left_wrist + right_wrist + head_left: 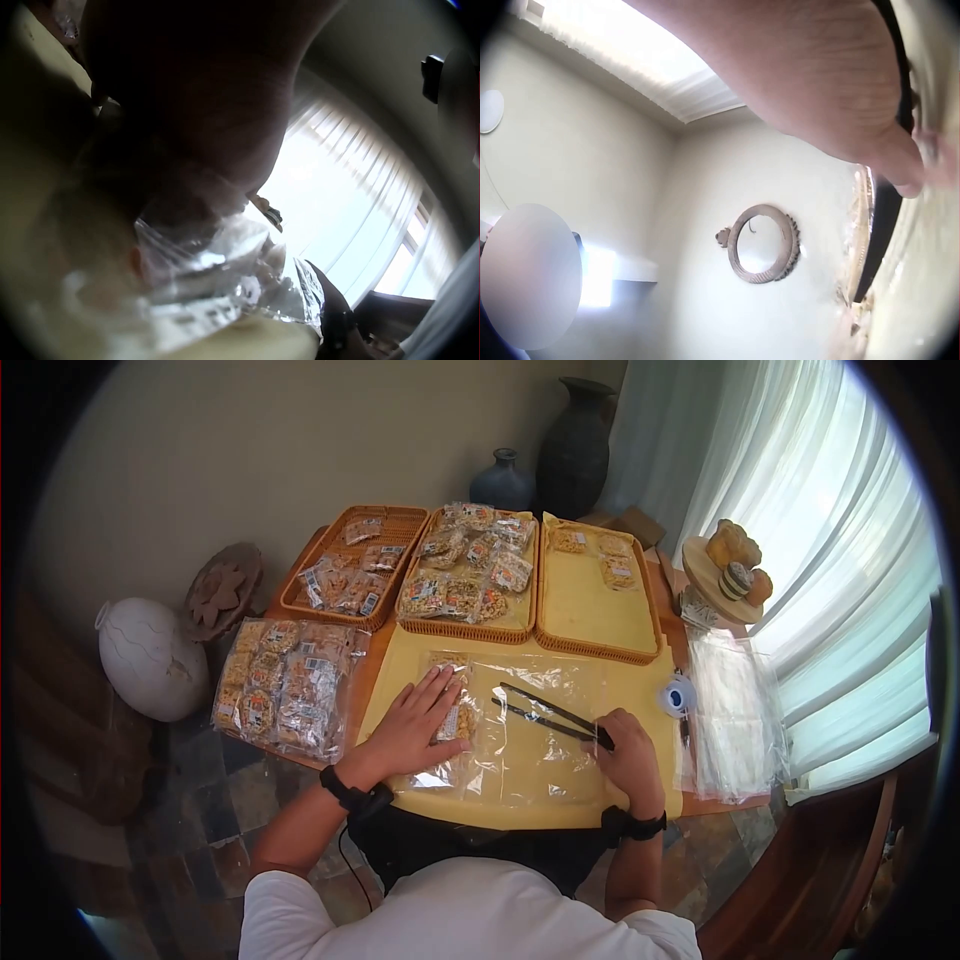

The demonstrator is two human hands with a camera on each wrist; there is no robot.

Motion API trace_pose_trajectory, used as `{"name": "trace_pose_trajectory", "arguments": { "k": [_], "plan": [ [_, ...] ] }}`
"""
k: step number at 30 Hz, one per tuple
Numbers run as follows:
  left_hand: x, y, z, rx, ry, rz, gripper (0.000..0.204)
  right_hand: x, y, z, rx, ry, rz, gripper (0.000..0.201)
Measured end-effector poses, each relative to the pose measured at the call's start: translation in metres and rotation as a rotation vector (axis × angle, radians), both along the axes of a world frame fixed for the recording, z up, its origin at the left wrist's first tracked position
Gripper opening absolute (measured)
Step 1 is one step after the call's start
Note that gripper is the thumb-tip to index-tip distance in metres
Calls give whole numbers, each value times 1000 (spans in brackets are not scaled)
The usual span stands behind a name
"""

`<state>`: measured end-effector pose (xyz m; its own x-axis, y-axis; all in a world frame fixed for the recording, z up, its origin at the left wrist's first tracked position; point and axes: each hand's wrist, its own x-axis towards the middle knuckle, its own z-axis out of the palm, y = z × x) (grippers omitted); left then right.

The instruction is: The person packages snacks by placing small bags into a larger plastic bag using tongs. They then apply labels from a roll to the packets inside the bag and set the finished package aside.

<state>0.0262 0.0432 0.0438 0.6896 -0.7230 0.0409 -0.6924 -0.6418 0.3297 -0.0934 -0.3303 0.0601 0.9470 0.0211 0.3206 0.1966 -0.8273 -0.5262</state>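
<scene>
My left hand point(415, 725) lies with fingers extended over wrapped snack packets point(462, 710) in the left part of a large clear plastic bag point(560, 775). The bag lies flat on a yellow sheet point(655, 750). In the left wrist view, shiny plastic point(217, 262) shows beneath the hand, which is dark and blurred there. My right hand point(630, 755) grips black tongs point(550, 718) near their joined end. Their two arms are spread a little and point left over the bag. In the right wrist view, one dark arm of the tongs point(885, 225) runs past my fingers.
Behind the bag stand three wicker trays: left tray point(290, 605), middle tray point(465, 630) and right tray point(600, 650), all holding snack packets. A filled bag point(290, 690) lies at left, clear bags point(735, 710) at right. A tape roll point(677, 696) sits by the right hand.
</scene>
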Motion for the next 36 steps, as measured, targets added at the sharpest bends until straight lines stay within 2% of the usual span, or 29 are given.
{"name": "trace_pose_trajectory", "arguments": {
  "k": [5, 6, 8, 9, 10, 12, 13, 14, 16, 18, 22, 24, 29, 36],
  "plan": [
    [5, 31, -10, -134, 28, 82, 100, -29, -39, 10, -7, 108, -170, 30],
    [6, 37, -13, -181, 41, 80, 101, -31, -48, 12, -28, 105, -153, 30],
    [1, 47, -16, -285, 52, 105, 100, -33, -65, 16, 165, 352, -341, 29],
    [-3, 53, -15, -344, 115, 98, 99, -31, -70, 19, 213, 338, -338, 26],
    [-6, 57, -14, -401, 177, 88, 98, -21, -70, 24, 193, 334, -331, 26],
    [-14, 64, -15, -430, 177, 86, 97, -1, -67, 34, 466, 388, -307, 24],
    [-16, 66, -15, -440, 178, 80, 97, 13, -55, 42, 517, 384, -249, 22],
    [-19, 67, -15, -448, 183, 82, 97, 29, -43, 49, 508, 388, -250, 22],
    [-23, 65, -13, -297, 47, 63, 96, 69, -23, 67, 508, 535, -11, 22],
    [-26, 64, -16, -286, 23, 71, 96, 117, -11, 76, 428, 684, 110, 24],
    [-26, 64, -17, -308, -17, 89, 95, 190, 17, 100, 245, 772, 104, 30],
    [-27, 64, -17, -322, -26, 109, 96, 210, 29, 115, 281, 914, 130, 37],
    [-26, 66, -19, -389, 2, 110, 99, 240, 62, 127, 84, 917, 178, 39],
    [-25, 68, -21, -424, 12, 108, 100, 257, 65, 86, 307, 964, 208, 27]
  ]
}}
